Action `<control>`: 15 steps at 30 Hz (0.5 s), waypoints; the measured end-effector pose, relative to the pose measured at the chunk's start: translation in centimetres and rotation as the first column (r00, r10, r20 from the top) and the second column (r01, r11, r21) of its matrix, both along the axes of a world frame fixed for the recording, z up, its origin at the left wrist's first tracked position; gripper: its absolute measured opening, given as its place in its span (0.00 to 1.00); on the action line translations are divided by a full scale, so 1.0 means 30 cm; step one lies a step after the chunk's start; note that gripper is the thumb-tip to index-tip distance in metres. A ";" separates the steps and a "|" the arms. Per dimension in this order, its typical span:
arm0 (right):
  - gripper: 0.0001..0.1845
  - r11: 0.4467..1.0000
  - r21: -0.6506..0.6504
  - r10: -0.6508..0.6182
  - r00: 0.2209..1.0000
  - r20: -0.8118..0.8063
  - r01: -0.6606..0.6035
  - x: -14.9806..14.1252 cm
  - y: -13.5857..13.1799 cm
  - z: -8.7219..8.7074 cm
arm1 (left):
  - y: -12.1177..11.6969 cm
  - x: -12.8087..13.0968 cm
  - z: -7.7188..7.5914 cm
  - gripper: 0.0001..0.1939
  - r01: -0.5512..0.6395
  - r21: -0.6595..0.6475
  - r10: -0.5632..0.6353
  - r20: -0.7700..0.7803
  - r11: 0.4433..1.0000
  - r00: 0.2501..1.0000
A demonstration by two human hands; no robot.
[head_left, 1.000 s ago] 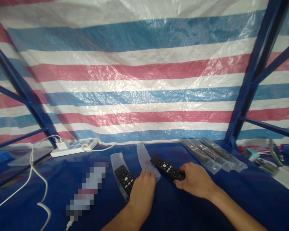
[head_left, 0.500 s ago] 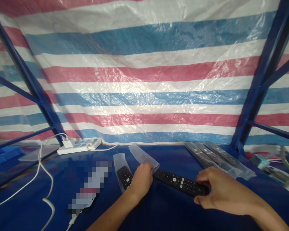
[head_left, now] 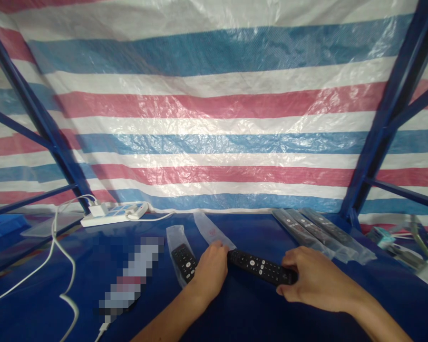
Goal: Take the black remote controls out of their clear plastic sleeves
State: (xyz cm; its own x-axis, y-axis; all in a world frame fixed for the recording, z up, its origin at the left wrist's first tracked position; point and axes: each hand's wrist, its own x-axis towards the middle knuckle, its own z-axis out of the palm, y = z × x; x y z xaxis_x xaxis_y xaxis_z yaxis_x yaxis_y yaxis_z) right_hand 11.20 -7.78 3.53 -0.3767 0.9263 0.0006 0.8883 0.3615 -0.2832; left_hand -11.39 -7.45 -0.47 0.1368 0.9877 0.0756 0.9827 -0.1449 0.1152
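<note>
My right hand grips the near end of a black remote control between thumb and fingers. The remote's far end meets the mouth of a clear plastic sleeve, which lies slanting away across the table. My left hand is closed on the sleeve's edge at that mouth; its fingertips are partly hidden. Just left of it lies another remote in a plastic sleeve, partly covered by my left hand and forearm.
Several sleeved remotes lie side by side at the back right of the blue table. A white power strip with cables stands back left. A blurred-out long object lies left. Blue frame posts and a striped sheet enclose the table.
My right hand has moved left with the remote, pushing its far end closer to the sleeve's mouth. My left hand stays at the sleeve. The view has shifted slightly.
</note>
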 end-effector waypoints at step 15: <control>0.12 1.000 0.003 0.004 1.000 -0.019 -0.004 -0.040 0.012 -0.025 | 0.004 -0.001 -0.021 0.16 -0.031 0.023 0.031 -0.004 0.999 1.000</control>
